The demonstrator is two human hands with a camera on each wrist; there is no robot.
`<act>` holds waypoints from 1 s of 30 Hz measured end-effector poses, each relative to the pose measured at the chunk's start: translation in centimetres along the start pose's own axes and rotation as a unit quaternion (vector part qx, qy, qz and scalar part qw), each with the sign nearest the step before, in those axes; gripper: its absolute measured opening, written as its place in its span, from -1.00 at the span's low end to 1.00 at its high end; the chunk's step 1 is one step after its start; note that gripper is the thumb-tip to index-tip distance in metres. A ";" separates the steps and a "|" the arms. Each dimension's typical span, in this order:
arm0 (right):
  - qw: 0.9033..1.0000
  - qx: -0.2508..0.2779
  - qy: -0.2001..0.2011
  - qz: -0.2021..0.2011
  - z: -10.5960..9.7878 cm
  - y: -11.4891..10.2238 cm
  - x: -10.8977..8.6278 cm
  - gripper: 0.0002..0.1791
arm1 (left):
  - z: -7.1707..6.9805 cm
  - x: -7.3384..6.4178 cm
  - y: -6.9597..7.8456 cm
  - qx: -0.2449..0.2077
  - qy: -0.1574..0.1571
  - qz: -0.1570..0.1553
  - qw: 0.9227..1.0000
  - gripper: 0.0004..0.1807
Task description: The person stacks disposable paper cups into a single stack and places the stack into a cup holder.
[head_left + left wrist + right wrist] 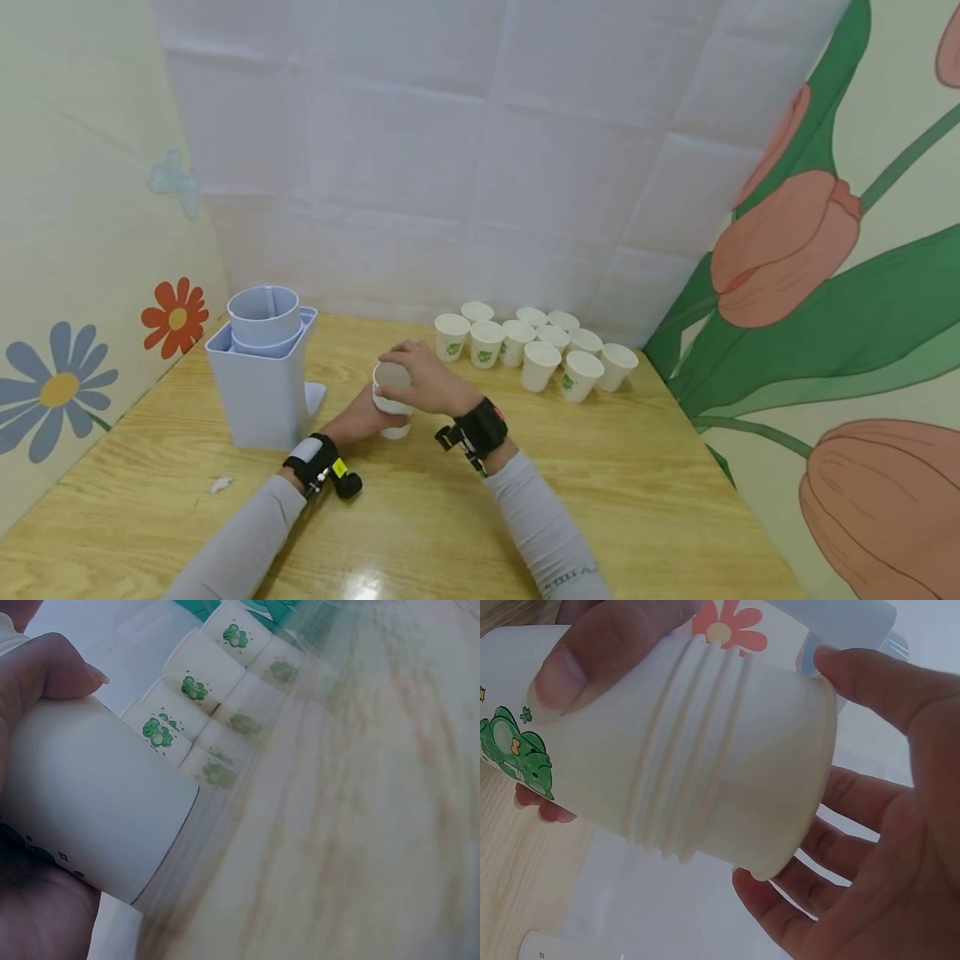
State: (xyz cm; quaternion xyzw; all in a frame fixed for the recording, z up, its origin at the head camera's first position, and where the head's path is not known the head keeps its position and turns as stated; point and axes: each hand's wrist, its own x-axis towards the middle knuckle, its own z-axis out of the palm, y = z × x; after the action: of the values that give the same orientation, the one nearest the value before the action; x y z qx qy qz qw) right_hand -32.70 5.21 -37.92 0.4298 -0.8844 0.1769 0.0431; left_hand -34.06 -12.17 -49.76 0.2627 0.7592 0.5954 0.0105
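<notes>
A stack of nested white paper cups (592, 735), printed with a green cartoon figure, stands upright over the table. My left hand (360, 419) grips its body low down, thumb and fingers wrapped round the wall. Several rims sit close together in the right wrist view, and the top paper cup (772, 765) rises well above them. My right hand (427, 379) holds this top cup by its rim, with the thumb on one side and the fingers on the other. The left wrist view shows the base of the stack (105, 795) near the wooden tabletop (352, 825).
Several white paper cups (540, 367) stand upright in a group at the back right. To the left is a pale lavender bin-like box (258, 400) with a round cylinder (264, 317) in its top. A white scrap (221, 484) lies at the front left. Cloth walls enclose the table.
</notes>
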 end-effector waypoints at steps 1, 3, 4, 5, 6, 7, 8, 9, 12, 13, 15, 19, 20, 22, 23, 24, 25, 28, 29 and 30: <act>1.000 -0.001 -0.001 -0.001 0.0 0.0 0.0 -0.45 | 0.0 0.0 -0.1 0.002 0.002 0.003 1.000 -0.23; 1.000 -0.005 -0.003 -0.003 0.1 0.0 0.1 -0.46 | 0.0 0.0 -0.2 0.005 0.003 0.006 1.000 -0.24; 1.000 -0.003 -0.005 -0.002 0.2 0.0 0.1 -0.47 | 0.0 0.0 -0.3 0.005 0.002 0.009 1.000 -0.24; 1.000 -0.002 -0.006 -0.003 0.2 0.0 0.1 -0.47 | 0.0 0.1 -0.3 0.005 0.002 0.010 1.000 -0.24; 1.000 -0.001 -0.009 -0.003 0.3 0.1 0.2 -0.47 | 0.0 0.1 -0.3 0.004 0.003 0.010 1.000 -0.24; 1.000 0.000 -0.012 -0.003 0.3 0.1 0.2 -0.48 | 0.0 0.1 -0.3 0.005 0.002 0.012 1.000 -0.23; 1.000 0.000 -0.015 -0.003 0.4 0.2 0.3 -0.48 | 0.0 0.1 -0.2 0.004 0.001 0.011 1.000 -0.22; 1.000 0.002 -0.018 -0.003 0.5 0.3 0.3 -0.48 | 0.0 0.1 -0.1 0.004 0.000 0.012 1.000 -0.22; 1.000 0.007 -0.028 0.003 0.7 0.5 0.5 -0.47 | 0.0 0.1 0.1 0.006 0.000 0.018 1.000 -0.22; 1.000 0.008 -0.030 0.005 0.8 0.6 0.5 -0.47 | 0.0 0.1 0.1 0.008 0.000 0.019 1.000 -0.21; 0.999 0.015 -0.032 0.010 0.9 0.7 0.6 -0.46 | -0.1 0.1 0.1 0.009 0.001 0.021 1.000 -0.21; 0.999 0.029 -0.033 0.018 0.8 0.9 0.6 -0.45 | -0.2 0.2 0.1 0.014 0.006 0.022 1.000 -0.20; 0.999 0.034 -0.033 0.020 0.8 0.9 0.6 -0.44 | -0.2 0.2 0.1 0.014 0.006 0.023 1.000 -0.21; 0.998 0.044 -0.034 0.023 0.7 0.9 0.5 -0.44 | -0.2 0.2 0.2 0.010 0.005 0.026 1.000 -0.22; 0.998 0.049 -0.035 0.025 0.7 0.9 0.5 -0.44 | -0.1 0.2 0.2 0.011 0.004 0.028 1.000 -0.23; 0.998 0.052 -0.033 0.025 0.7 1.0 0.4 -0.45 | -0.1 0.1 0.2 0.009 0.003 0.027 1.000 -0.24; 0.998 0.058 -0.032 0.026 0.8 1.1 0.4 -0.47 | -0.1 0.1 0.2 0.004 0.001 0.027 1.000 -0.25; 0.997 0.072 -0.025 0.025 1.0 1.3 0.4 -0.51 | -0.1 -0.1 0.3 -0.004 -0.003 0.027 1.000 -0.24; 0.997 0.076 -0.022 0.025 1.1 1.3 0.5 -0.52 | -0.1 -0.1 0.3 -0.007 -0.003 0.025 1.000 -0.23; 0.996 0.082 -0.019 0.025 1.2 1.4 0.5 -0.53 | -0.1 -0.2 0.4 -0.011 -0.004 0.024 1.000 -0.23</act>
State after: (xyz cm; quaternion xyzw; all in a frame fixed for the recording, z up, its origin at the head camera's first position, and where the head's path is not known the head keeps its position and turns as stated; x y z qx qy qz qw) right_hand -34.02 5.21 -39.31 0.4125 -0.8781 0.2419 -0.0134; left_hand -33.82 -12.26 -49.44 0.2830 0.7461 0.6027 0.0019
